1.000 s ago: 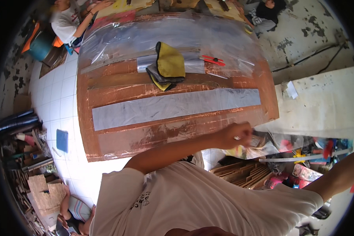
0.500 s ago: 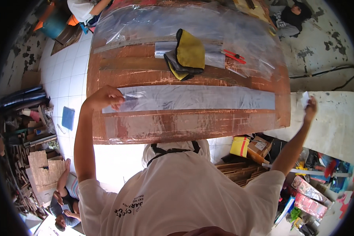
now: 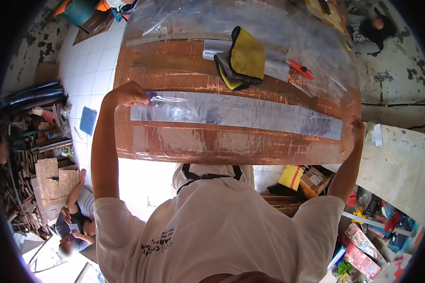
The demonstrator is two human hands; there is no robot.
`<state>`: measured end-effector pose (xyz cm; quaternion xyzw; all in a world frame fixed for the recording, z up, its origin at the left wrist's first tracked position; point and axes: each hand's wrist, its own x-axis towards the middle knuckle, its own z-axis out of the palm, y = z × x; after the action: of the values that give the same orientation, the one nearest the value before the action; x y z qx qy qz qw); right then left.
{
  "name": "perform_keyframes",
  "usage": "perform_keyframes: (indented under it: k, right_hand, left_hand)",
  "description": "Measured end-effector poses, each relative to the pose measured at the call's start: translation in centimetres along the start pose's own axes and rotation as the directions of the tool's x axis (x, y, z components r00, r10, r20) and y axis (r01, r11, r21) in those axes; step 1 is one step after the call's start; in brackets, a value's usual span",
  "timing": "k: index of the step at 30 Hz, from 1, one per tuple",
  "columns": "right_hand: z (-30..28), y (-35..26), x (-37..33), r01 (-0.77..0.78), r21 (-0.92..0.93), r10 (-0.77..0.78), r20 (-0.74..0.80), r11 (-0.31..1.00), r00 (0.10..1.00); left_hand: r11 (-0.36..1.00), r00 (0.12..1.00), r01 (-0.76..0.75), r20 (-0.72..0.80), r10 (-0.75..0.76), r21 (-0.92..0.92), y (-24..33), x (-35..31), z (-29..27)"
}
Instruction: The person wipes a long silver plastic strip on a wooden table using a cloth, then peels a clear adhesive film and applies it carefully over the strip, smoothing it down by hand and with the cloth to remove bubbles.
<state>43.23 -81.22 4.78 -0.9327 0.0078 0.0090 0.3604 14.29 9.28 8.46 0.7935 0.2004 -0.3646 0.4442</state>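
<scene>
A long strip of clear plastic film [image 3: 250, 111] lies across the brown, worn tabletop [image 3: 198, 137] in front of me. My left hand [image 3: 127, 94] is closed at the strip's upper left corner, fingertips pinched on the film. Beyond the strip's other end, at the table's right edge, is my right hand [image 3: 358, 128]; its fingers are partly hidden and I cannot tell whether they are closed. A small white scrap [image 3: 377, 135] rests just right of that hand. Past the strip lies a folded yellow and grey cloth [image 3: 245, 59] on a flattened stack of plastic film [image 3: 276, 68].
A red cutter [image 3: 301, 69] lies right of the cloth. Large clear plastic sheeting [image 3: 184, 21] covers the table's far part. On the right stands a pale board [image 3: 396, 155], with boxes and clutter below it. Wood scraps [image 3: 54, 177] and a seated person [image 3: 75, 221] are at left.
My right hand has come in from the pale board to the table's right edge, letting go of the white scrap there. My left hand now pinches the strip's upper corner. The view has shifted slightly.
</scene>
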Motion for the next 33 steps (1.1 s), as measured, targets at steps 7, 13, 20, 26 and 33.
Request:
perform_keyframes:
  k: [7, 13, 20, 26, 33]
  right_hand:
    - [0.8, -0.9, -2.6, -0.282, 0.062, 0.285, -0.041, 0.957, 0.958]
    - [-2.0, -1.0, -5.4, -0.655, 0.478, 0.606, 0.279, 0.585, 0.745]
    - [-2.7, -1.6, -7.3, -0.622, 0.695, 0.507, 0.414, 0.360, 0.756]
    - [-3.5, -1.0, -8.2, -0.532, 0.800, 0.430, 0.391, 0.279, 0.814]
    - [-3.3, -2.9, -9.1, -0.421, 0.753, 0.406, 0.223, 0.506, 0.886]
  left_hand:
    - [0.965, 0.982, -0.153, -0.073, 0.172, 0.213, -1.3, 1.8, 1.8]
    - [0.962, 0.976, -0.170, -0.099, 0.194, 0.212, -2.5, 1.8, 1.3]
    - [0.973, 0.983, -0.137, -0.096, 0.157, 0.187, -2.4, 1.7, 0.8]
    - [0.979, 0.990, -0.128, -0.037, 0.136, 0.158, -1.7, 1.3, 0.3]
    - [0.982, 0.991, -0.132, 0.000, 0.133, 0.132, -0.6, -1.5, 0.2]
